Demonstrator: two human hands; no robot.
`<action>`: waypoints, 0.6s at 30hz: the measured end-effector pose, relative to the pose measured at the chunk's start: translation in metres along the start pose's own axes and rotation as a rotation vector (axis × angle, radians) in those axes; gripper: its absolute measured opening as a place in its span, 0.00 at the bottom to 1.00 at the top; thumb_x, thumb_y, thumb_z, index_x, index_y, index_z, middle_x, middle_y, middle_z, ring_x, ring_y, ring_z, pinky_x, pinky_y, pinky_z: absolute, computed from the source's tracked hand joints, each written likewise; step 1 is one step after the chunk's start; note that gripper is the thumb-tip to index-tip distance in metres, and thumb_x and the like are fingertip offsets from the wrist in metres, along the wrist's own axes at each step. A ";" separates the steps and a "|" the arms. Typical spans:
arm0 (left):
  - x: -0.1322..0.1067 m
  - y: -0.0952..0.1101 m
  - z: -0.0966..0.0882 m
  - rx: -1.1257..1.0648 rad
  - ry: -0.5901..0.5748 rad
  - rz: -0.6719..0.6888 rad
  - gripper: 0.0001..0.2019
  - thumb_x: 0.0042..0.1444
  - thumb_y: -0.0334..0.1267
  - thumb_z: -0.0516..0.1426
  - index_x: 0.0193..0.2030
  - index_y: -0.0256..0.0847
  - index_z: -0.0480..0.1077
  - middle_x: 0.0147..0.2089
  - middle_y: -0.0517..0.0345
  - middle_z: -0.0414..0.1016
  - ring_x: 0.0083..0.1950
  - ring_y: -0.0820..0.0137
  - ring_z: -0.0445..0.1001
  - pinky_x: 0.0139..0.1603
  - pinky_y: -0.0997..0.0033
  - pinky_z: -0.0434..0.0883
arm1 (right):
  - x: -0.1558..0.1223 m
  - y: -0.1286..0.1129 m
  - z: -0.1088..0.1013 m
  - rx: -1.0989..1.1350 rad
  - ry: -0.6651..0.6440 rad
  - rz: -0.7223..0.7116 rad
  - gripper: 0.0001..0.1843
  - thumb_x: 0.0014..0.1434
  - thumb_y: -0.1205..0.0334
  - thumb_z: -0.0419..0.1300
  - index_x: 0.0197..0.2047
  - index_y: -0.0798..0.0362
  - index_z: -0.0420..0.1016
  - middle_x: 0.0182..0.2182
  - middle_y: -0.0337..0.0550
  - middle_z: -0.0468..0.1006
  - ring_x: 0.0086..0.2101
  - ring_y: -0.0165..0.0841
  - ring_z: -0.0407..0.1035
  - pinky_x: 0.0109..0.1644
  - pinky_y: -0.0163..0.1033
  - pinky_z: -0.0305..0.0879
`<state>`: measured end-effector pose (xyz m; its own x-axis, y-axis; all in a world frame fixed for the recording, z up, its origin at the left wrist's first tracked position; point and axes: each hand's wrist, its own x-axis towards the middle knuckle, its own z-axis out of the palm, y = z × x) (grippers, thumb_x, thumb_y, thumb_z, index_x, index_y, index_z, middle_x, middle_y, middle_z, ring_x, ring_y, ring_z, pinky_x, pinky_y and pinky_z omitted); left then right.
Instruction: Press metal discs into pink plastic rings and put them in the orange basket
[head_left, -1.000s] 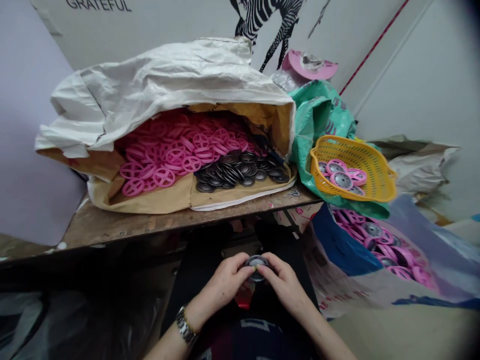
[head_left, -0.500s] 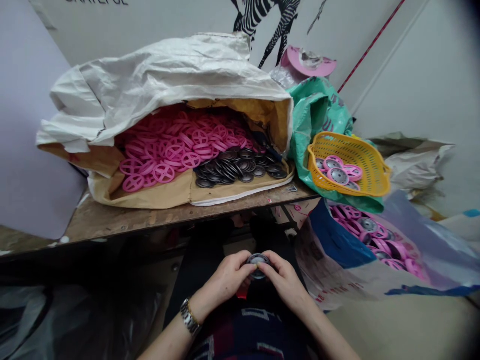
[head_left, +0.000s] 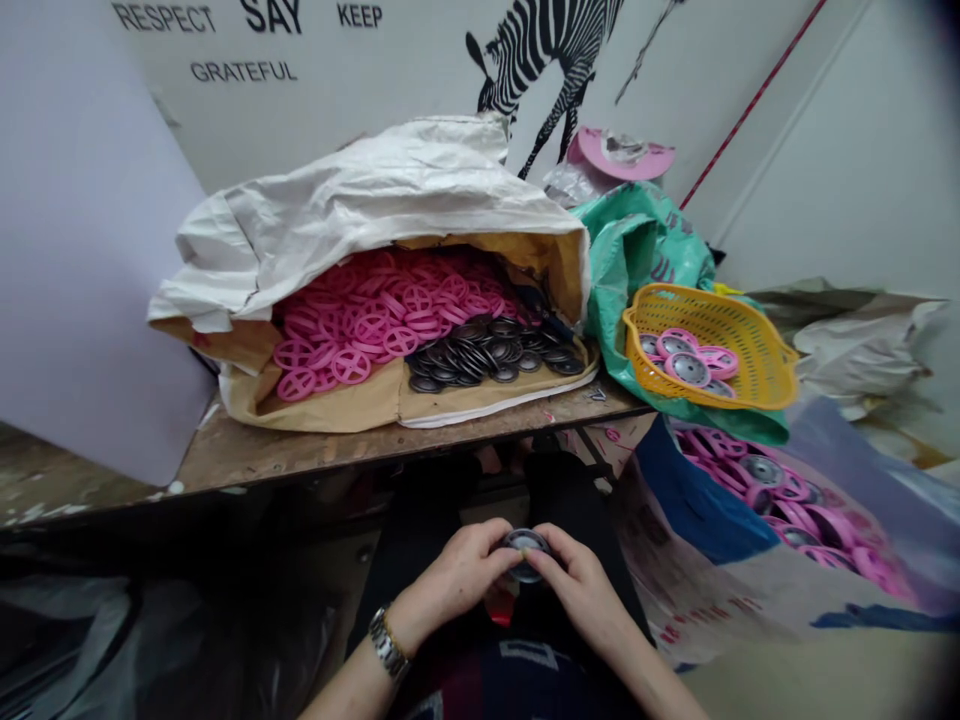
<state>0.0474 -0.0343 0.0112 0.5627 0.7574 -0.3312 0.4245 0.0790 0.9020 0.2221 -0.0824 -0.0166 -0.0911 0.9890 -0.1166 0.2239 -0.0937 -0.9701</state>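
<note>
Grey and round, with no long axis, the disc (head_left: pixel 527 540) sits between the left hand (head_left: pixel 459 572) and the right hand (head_left: pixel 583 582), touching both and nearer to neither. Each grip is drawn in close on it: fingers hold the rim from either side, and the thumbs nearly meet on the edge closest to the person. Its face points up; what lies beneath it is hidden. The disc hangs over the person's lap, lower than the tabletop (head_left: pixel 240 452) and apart from it. Straight ahead, black discs (head_left: pixel 480 352) and pink wheels (head_left: pixel 375 312) lie in the mouth of a white sack (head_left: pixel 375 190). A yellow basket (head_left: pixel 769 345) holding pink-rimmed wheels (head_left: pixel 688 370) lies ahead and rightward, nearer the right hand, with an open bag (head_left: pixel 697 515) of wheels below it.
</note>
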 end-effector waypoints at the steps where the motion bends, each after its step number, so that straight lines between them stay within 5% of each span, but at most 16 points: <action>1: -0.001 0.001 -0.001 0.007 -0.007 0.000 0.10 0.57 0.43 0.54 0.34 0.39 0.70 0.31 0.61 0.71 0.33 0.70 0.69 0.32 0.75 0.65 | -0.001 0.001 0.000 -0.002 0.003 0.001 0.14 0.60 0.51 0.57 0.36 0.53 0.74 0.30 0.39 0.75 0.35 0.36 0.68 0.39 0.37 0.62; 5: -0.002 0.006 -0.011 -0.005 0.004 0.020 0.11 0.58 0.42 0.53 0.40 0.39 0.71 0.33 0.60 0.72 0.34 0.70 0.71 0.34 0.74 0.67 | -0.003 0.005 -0.004 0.007 0.036 0.007 0.16 0.61 0.48 0.57 0.37 0.52 0.76 0.32 0.40 0.76 0.36 0.37 0.68 0.41 0.38 0.63; 9: -0.002 0.015 -0.033 0.053 0.185 0.107 0.11 0.60 0.42 0.52 0.44 0.39 0.70 0.34 0.60 0.73 0.34 0.70 0.73 0.36 0.73 0.69 | -0.002 0.011 -0.005 0.024 0.061 0.015 0.18 0.59 0.44 0.58 0.36 0.52 0.76 0.31 0.41 0.76 0.35 0.37 0.68 0.39 0.38 0.64; 12: 0.001 0.024 -0.062 0.269 0.427 0.193 0.12 0.63 0.42 0.51 0.47 0.39 0.70 0.37 0.56 0.75 0.36 0.69 0.75 0.37 0.72 0.70 | 0.000 0.017 -0.003 0.041 0.055 0.018 0.20 0.58 0.43 0.58 0.34 0.52 0.77 0.30 0.41 0.75 0.34 0.38 0.69 0.38 0.38 0.65; 15: 0.009 0.034 -0.099 0.571 0.684 0.263 0.13 0.64 0.38 0.50 0.50 0.38 0.69 0.45 0.51 0.77 0.45 0.66 0.75 0.49 0.69 0.71 | 0.002 0.024 0.000 0.034 0.001 0.026 0.20 0.59 0.42 0.57 0.34 0.51 0.76 0.30 0.41 0.75 0.35 0.38 0.69 0.39 0.38 0.66; 18: 0.027 0.045 -0.138 0.719 0.804 0.228 0.13 0.64 0.35 0.50 0.51 0.37 0.69 0.50 0.46 0.75 0.52 0.61 0.72 0.57 0.62 0.67 | 0.003 0.032 -0.001 0.027 -0.049 0.035 0.20 0.60 0.42 0.57 0.36 0.51 0.76 0.32 0.42 0.76 0.36 0.39 0.70 0.41 0.38 0.66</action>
<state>-0.0163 0.0798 0.0811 0.1649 0.9277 0.3348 0.8304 -0.3138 0.4604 0.2305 -0.0819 -0.0480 -0.1313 0.9784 -0.1597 0.2013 -0.1315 -0.9707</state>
